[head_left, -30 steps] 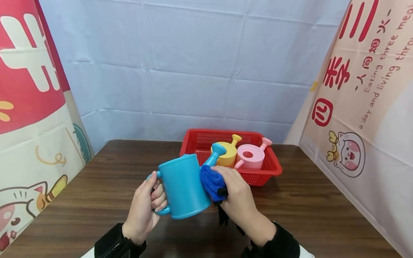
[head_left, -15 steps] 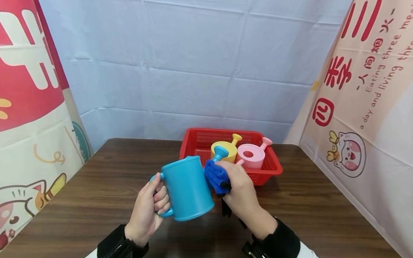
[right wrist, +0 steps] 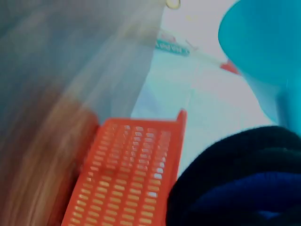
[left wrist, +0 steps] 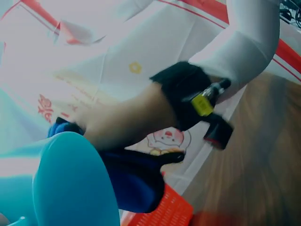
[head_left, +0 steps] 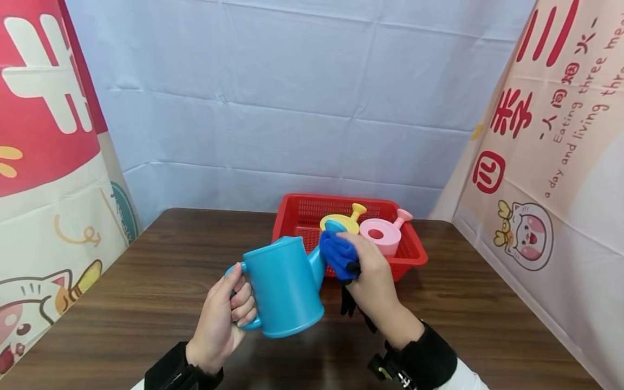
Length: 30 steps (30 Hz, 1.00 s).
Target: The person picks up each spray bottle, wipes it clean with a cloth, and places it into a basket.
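Note:
My left hand (head_left: 223,317) grips the handle of a light-blue watering can (head_left: 285,287), held tilted above the table. Bunched in my right hand (head_left: 372,279) is a blue cloth (head_left: 338,254) with black parts, some dangling below. The cloth lies against the can's spout near its sprinkler head (head_left: 335,225), partly covering it. The left wrist view has the can (left wrist: 70,183) close up, with the right hand (left wrist: 113,125) and cloth (left wrist: 136,183) beyond it. Dark folds of cloth (right wrist: 235,174) fill the lower right of the right wrist view.
Just behind the can stands a red plastic basket (head_left: 411,260). Inside are a yellow watering can (head_left: 348,221) and a pink watering can (head_left: 382,234). The brown wooden table (head_left: 161,281) is enclosed by hanging cloths at the back and sides.
My right hand has moved up and to the right with the cloth, from the spout's base toward its sprinkler head. The watering can has shifted slightly right in the left hand.

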Tool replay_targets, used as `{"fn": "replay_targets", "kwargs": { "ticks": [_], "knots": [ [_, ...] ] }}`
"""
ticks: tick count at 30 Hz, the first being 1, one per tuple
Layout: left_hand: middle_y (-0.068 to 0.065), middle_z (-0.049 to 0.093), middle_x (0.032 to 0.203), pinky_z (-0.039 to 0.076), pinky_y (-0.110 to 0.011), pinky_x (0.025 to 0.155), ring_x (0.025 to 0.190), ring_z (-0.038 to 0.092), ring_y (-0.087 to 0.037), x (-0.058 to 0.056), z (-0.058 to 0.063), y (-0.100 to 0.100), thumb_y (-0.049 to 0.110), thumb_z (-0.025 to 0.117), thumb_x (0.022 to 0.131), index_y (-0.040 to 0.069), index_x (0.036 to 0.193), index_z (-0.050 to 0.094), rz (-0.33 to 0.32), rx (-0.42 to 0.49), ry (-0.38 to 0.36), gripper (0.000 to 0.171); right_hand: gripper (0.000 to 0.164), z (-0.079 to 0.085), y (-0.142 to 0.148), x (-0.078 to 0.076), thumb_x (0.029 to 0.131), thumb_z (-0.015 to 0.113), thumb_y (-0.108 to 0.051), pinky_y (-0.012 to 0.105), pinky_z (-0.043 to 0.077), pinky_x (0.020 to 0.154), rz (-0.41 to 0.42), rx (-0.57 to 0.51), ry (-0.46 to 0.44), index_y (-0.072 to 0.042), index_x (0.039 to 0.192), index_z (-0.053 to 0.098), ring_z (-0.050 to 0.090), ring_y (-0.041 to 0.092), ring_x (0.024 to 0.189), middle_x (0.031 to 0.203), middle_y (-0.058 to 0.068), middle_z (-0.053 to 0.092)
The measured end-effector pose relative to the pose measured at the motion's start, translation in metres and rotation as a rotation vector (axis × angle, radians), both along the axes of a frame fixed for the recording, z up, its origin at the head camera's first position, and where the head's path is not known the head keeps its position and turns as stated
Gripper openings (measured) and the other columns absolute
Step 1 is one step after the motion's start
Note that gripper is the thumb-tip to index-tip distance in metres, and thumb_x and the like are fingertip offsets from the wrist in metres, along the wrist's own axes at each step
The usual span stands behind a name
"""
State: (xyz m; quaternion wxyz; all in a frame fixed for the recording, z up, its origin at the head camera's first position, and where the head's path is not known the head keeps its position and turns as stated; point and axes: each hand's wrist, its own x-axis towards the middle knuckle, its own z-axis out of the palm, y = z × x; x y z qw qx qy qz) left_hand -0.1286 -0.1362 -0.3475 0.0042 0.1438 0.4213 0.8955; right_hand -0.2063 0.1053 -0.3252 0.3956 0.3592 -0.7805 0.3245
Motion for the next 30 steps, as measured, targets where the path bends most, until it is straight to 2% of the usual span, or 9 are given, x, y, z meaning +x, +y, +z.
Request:
{"fn": "replay_targets", "kwargs": {
  "ticks": [3,6,12,15,18,23,27,30],
  "knots": [
    [0.003,0.021,0.058,0.024,-0.018,0.046,0.045,0.025,-0.008,0.001,0.0,0.0,0.033,0.032,0.103,0.016,0.071,0.038,-0.043,0.035,0.015,0.036,0.063,0.0,0.002,-0.003,0.064,0.08,0.008,0.046,0.046,0.088,0.042,-0.081,-0.022,-0.003,0.12,0.053,0.055,0.027,0.106,0.115,0.012,0.06],
    [0.004,0.021,0.058,0.022,-0.018,0.047,0.045,0.024,-0.008,0.002,-0.001,-0.002,0.033,0.028,0.103,0.016,0.07,0.039,-0.099,0.094,0.031,0.039,0.061,-0.004,0.001,0.001,0.067,0.077,0.008,0.041,0.045,0.091,0.155,-0.13,-0.035,-0.001,0.121,0.051,0.055,0.026,0.109,0.118,0.012,0.059],
    [0.005,0.02,0.059,0.02,-0.018,0.047,0.047,0.02,-0.008,-0.001,-0.003,-0.009,0.035,0.026,0.103,0.014,0.072,0.042,-0.194,0.278,0.026,0.041,0.044,-0.016,-0.004,0.015,0.085,0.067,-0.015,0.03,0.041,0.096,0.444,-0.125,-0.071,0.003,0.121,0.05,0.055,0.024,0.11,0.118,0.015,0.058],
    [0.005,0.019,0.059,0.019,-0.018,0.048,0.047,0.017,-0.008,-0.002,-0.006,-0.011,0.037,0.024,0.103,0.013,0.073,0.043,-0.262,0.357,0.032,0.043,0.045,-0.018,-0.004,0.015,0.086,0.066,-0.021,0.03,0.041,0.096,0.543,-0.129,-0.026,0.006,0.119,0.05,0.055,0.025,0.111,0.117,0.018,0.057],
    [0.005,0.019,0.06,0.019,-0.018,0.049,0.048,0.017,-0.008,-0.004,-0.01,-0.011,0.038,0.023,0.103,0.011,0.074,0.044,-0.349,0.429,0.021,0.045,0.045,-0.016,-0.005,0.013,0.086,0.066,-0.023,0.03,0.041,0.096,0.552,-0.146,0.02,0.005,0.117,0.05,0.052,0.024,0.113,0.118,0.019,0.054],
    [0.007,0.018,0.06,0.02,-0.018,0.05,0.049,0.016,-0.007,-0.004,-0.018,-0.008,0.041,0.022,0.103,0.011,0.075,0.044,-0.457,0.513,-0.028,0.046,0.044,-0.006,-0.007,0.007,0.088,0.063,-0.026,0.029,0.041,0.096,0.478,-0.209,0.07,0.006,0.116,0.05,0.049,0.023,0.112,0.115,0.021,0.05],
    [0.008,0.017,0.059,0.021,-0.018,0.05,0.048,0.014,-0.006,-0.004,-0.023,-0.002,0.042,0.021,0.102,0.011,0.075,0.044,-0.513,0.518,-0.049,0.047,0.048,0.001,-0.004,0.0,0.09,0.061,-0.026,0.03,0.039,0.097,0.435,-0.297,0.066,0.011,0.115,0.046,0.048,0.022,0.113,0.115,0.023,0.049],
    [0.008,0.017,0.059,0.022,-0.017,0.05,0.047,0.013,-0.005,-0.003,-0.024,0.001,0.042,0.022,0.102,0.013,0.073,0.042,-0.529,0.517,-0.067,0.046,0.05,0.0,-0.004,-0.001,0.089,0.061,-0.026,0.03,0.038,0.098,0.411,-0.342,0.051,0.013,0.116,0.044,0.047,0.022,0.115,0.116,0.021,0.05]
  ]
}}
